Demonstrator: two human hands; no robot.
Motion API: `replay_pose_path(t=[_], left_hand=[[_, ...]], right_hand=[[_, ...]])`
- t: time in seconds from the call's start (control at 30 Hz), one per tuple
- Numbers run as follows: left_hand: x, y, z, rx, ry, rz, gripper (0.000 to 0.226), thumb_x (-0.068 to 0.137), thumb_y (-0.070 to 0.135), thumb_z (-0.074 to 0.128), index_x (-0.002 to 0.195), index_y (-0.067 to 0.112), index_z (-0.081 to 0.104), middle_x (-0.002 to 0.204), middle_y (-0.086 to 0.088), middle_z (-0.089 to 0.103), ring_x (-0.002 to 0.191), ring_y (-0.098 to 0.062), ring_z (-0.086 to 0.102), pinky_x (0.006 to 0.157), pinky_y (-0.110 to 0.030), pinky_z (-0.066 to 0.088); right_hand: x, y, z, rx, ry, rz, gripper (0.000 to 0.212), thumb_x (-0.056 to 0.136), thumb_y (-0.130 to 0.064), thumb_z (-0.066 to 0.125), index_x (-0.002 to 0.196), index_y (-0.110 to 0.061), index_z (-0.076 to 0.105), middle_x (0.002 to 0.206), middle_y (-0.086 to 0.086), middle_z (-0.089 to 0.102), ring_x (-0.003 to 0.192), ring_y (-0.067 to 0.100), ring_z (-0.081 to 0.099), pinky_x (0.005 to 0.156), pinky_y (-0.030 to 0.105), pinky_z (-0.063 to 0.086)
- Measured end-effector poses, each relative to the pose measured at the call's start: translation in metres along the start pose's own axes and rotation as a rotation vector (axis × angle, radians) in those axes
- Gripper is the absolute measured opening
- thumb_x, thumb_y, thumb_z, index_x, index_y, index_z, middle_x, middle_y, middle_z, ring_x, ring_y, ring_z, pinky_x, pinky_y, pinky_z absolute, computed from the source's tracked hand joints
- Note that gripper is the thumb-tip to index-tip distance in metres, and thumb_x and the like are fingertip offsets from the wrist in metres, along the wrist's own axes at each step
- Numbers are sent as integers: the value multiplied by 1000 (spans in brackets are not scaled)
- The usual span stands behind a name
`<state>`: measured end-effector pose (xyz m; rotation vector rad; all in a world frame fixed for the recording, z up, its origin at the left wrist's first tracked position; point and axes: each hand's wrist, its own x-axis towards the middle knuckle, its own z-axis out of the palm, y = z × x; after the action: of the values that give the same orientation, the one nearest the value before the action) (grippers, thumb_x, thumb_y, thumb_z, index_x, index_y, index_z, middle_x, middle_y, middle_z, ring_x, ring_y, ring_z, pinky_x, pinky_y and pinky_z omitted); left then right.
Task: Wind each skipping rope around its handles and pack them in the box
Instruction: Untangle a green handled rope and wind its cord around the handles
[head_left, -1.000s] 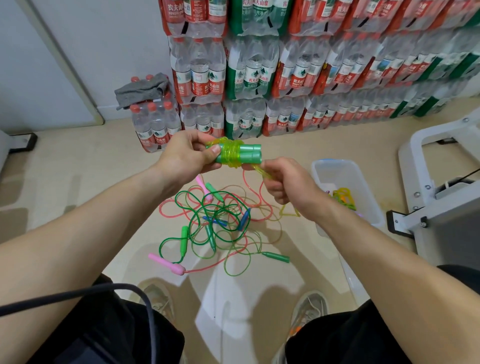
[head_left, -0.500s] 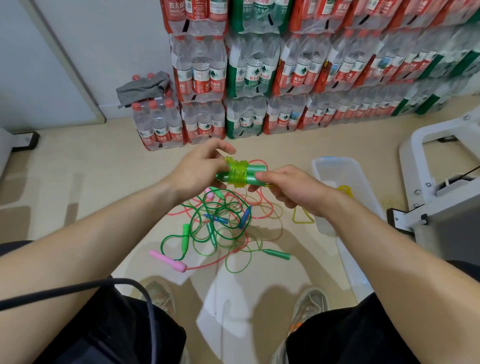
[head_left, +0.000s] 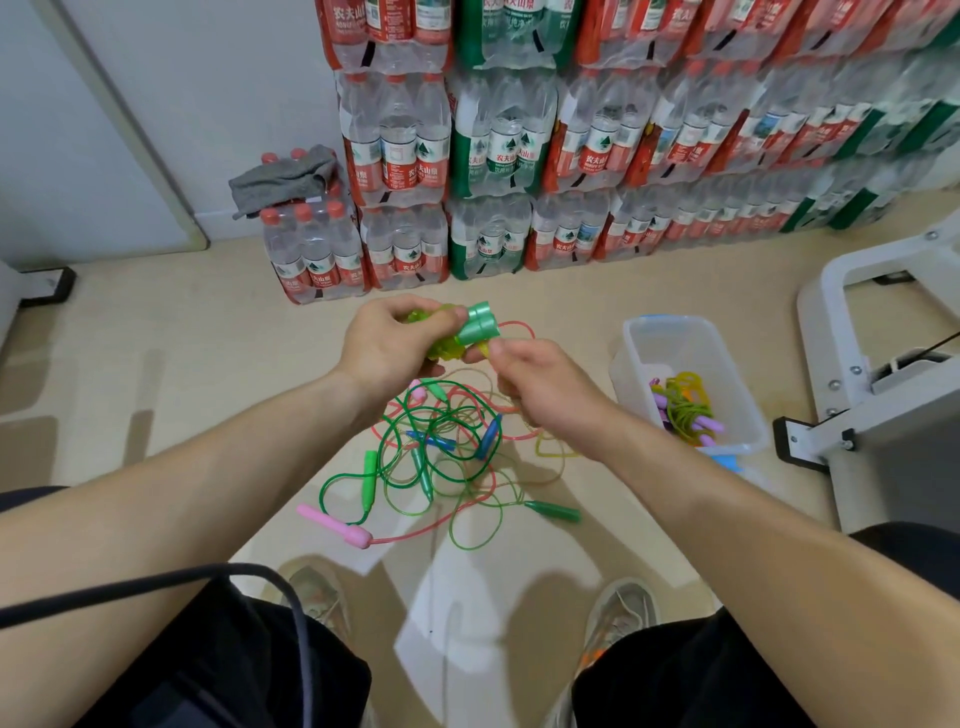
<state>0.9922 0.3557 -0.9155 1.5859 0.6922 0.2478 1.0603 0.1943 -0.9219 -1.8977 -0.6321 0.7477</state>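
Stacked water-bottle packs (head_left: 519, 156) line the wall beyond the beige floor (head_left: 182, 364). My left hand (head_left: 387, 348) grips the green handles (head_left: 480, 325) with yellow rope (head_left: 444, 352) wound round them; my right hand (head_left: 540, 384) pinches the loose tail (head_left: 487, 352) just beside them. If that tail slackens, I judge the coils may spring off before reaching the clear box (head_left: 670, 319).

The floor (head_left: 156, 364) bears tangled skipping ropes (head_left: 431, 441), a clear box (head_left: 636, 358) (ropes inside) near them, bottle packs (head_left: 405, 244) along its far edge.
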Motion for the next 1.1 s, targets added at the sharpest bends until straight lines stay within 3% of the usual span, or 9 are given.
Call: replay_pose_path(t=[0.1, 0.23, 0.43, 0.5, 0.57, 0.7, 0.87, 1.0, 1.1], left_hand=[[4, -6, 0, 103, 105, 61, 30, 80, 39, 81, 96, 14, 74, 87, -7, 71, 70, -20, 68, 56, -29, 57], [-4, -13, 5, 557, 185, 257, 36, 70, 63, 67, 88, 32, 70, 78, 9, 70, 78, -16, 66, 71, -36, 56], [-8, -13, 11, 681, 178, 367, 27, 76, 50, 76, 91, 29, 72, 82, 7, 71, 82, -18, 65, 76, -35, 53], [-6, -16, 10, 654, 110, 327, 27, 74, 47, 80, 91, 28, 73, 80, 8, 71, 79, -17, 67, 75, -35, 54], [-7, -20, 11, 547, 42, 248, 28, 71, 45, 84, 88, 27, 72, 78, 8, 71, 73, -17, 69, 73, -37, 57], [-10, -15, 13, 305, -114, 59, 27, 74, 31, 87, 91, 18, 72, 79, -2, 73, 66, -17, 68, 67, -35, 59], [-17, -10, 13, 131, -275, -108, 20, 83, 26, 79, 98, 14, 73, 71, -1, 70, 59, -13, 66, 53, -22, 51], [-19, -10, 12, 130, -370, -130, 12, 90, 31, 71, 101, 28, 77, 83, 2, 74, 64, -15, 68, 59, -24, 47], [-18, -6, 8, 167, -447, -146, 13, 94, 30, 66, 103, 27, 74, 88, 2, 71, 68, -12, 66, 60, -24, 46]], right_hand=[[-7, -3, 11, -388, 1, -114, 25, 103, -25, 46, 90, -11, 62, 65, -6, 50, 63, 16, 47, 63, 35, 36], [-10, -11, 12, -707, -11, -74, 36, 103, -32, 42, 68, -20, 42, 67, -1, 48, 73, 30, 51, 61, 38, 36], [-15, -27, 0, -970, 136, -116, 23, 98, -40, 49, 90, -23, 62, 89, 4, 64, 95, 32, 60, 67, 35, 38], [-14, -29, -7, -914, 221, -152, 19, 93, -45, 57, 88, -28, 65, 90, -1, 68, 94, 25, 60, 67, 33, 41], [-10, -30, -17, -761, 183, -128, 18, 90, -44, 66, 82, -28, 65, 86, -8, 68, 91, 18, 60, 73, 33, 47], [0, -18, -31, -395, 140, -152, 16, 88, -22, 74, 75, -31, 69, 79, -11, 70, 83, 7, 65, 84, 38, 54], [-2, -16, -36, -51, 138, -120, 8, 86, -5, 76, 84, -13, 74, 74, -2, 72, 63, -1, 64, 56, 11, 45], [-1, -15, -39, -123, 172, -121, 12, 82, -12, 82, 80, -21, 74, 75, -7, 73, 65, -3, 64, 55, 10, 43], [1, -11, -35, -236, 166, -178, 19, 80, -16, 84, 74, -30, 72, 77, -9, 74, 77, 3, 68, 71, 25, 53]])
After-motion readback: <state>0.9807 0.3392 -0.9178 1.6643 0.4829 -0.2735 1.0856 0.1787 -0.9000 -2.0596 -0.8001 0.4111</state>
